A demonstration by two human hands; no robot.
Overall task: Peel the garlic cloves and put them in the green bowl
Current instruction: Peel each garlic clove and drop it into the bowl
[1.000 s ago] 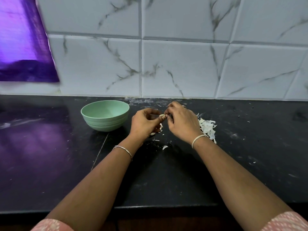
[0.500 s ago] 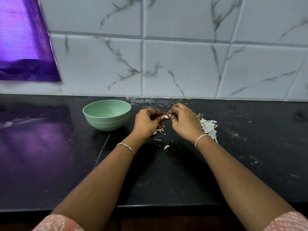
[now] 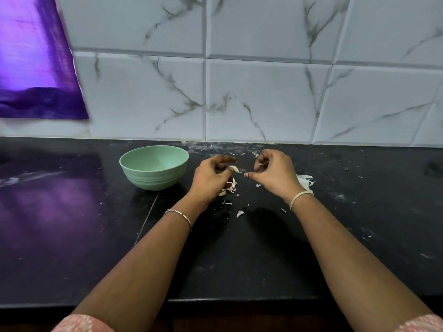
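Head view, one frame. We note the left hand [image 3: 211,178] raised just above the desk [image 3: 239,259], thumb and fingers clasped round a pale garlic clove [image 3: 233,168] whose pointed tip faces the right hand [image 3: 275,173]. The two hands are apart, with a small gap between the clove tip and the right thumb. The right fingers [image 3: 263,161] are curled in tight. We see a pale glint between them but cannot tell whether it is a strip of skin or a nail.

Below the left hand, partly hidden by it, a small cluster of unpeeled garlic [image 3: 229,185] lies on the desk. The green bowl [image 3: 153,180] stands upright just to the left of the left hand, not touching it. A heap of white peelings [image 3: 305,181] lies behind the right wrist, and a single curled scrap [image 3: 240,213] lies between the two forearms, nearer to us.

We also log a thin chain bracelet [image 3: 178,215] on the left wrist, a pale band [image 3: 300,197] on the right wrist, a marbled tile wall [image 3: 263,99] behind the desk, and a purple sheet [image 3: 36,68] at upper left.
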